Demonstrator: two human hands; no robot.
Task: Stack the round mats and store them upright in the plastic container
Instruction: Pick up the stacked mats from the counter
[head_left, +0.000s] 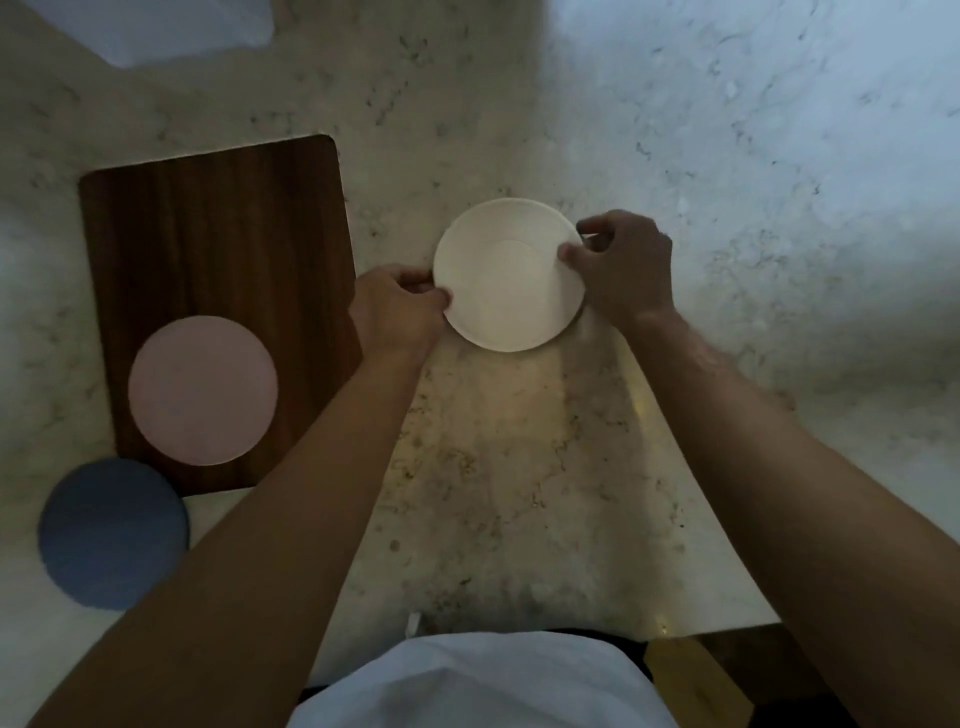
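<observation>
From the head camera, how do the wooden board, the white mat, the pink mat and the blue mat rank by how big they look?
1. Wooden board, clearly largest.
2-4. White mat, pink mat and blue mat look about alike; the wide lens and differing nearness make ranking them unsure.

Both hands grip the white mat's edges.

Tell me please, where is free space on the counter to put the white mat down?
Free: the marble counter right of the right hand, and the strip between both forearms, below the white mat. The wooden board's far half is bare too. Crowded: the near left, with the pink mat, the blue mat and the left hand.
</observation>
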